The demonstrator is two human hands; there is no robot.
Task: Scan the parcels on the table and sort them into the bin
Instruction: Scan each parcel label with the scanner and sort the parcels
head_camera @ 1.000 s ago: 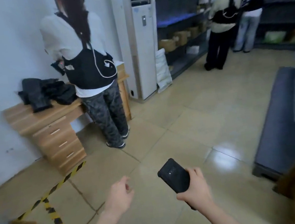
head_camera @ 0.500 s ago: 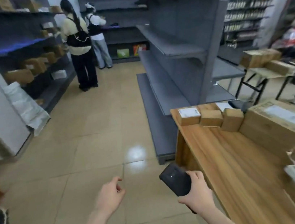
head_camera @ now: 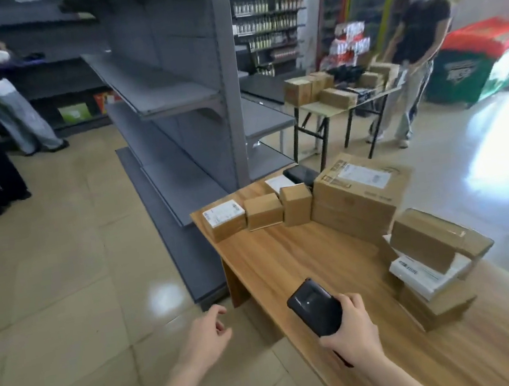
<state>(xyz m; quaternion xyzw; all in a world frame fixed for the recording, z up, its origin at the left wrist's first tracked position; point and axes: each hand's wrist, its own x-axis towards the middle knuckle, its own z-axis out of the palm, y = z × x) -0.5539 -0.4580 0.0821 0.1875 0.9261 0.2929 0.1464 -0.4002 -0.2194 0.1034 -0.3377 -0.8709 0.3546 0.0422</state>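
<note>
In the head view, your right hand gripped the black handheld scanner at lower centre, fingers curled round its body, above the near part of the wooden table. Your left hand hung over the floor just left of it, fingers loosely curled, holding nothing. The parcels sat on the table: small cartons in a row at centre, a large carton beside them, an uneven stack at right. No bin showed. Pulling a lower box could have toppled that stack, and hidden labels could have spoiled scans.
</note>
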